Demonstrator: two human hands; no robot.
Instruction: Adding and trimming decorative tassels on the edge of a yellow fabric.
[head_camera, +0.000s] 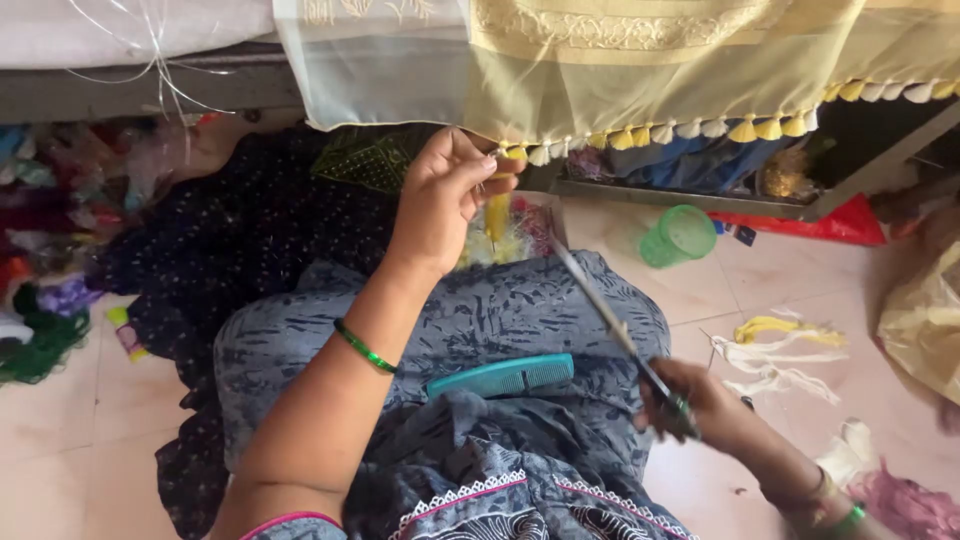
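The left hand (440, 200) pinches a yellow tassel (497, 215) at the cloth's edge (600, 100); the right hand (700, 405) grips scissors (610, 320). Keeping the tassel taut should give a cleaner trim.

The floor (720, 285) was laid with pale pinkish tiles. On it, near the hanging cloth's edge, stood a green plastic cup (679, 235). To the right of the seated person's knee lay loose yellow and white tassels (780, 350), with pink thread (905, 500) in the lower right corner. A red sheet (845, 225) lay under the metal frame. At the far left, a heap of coloured yarn (45, 250) spread over the tiles, beside a dark dotted cloth (240, 240).
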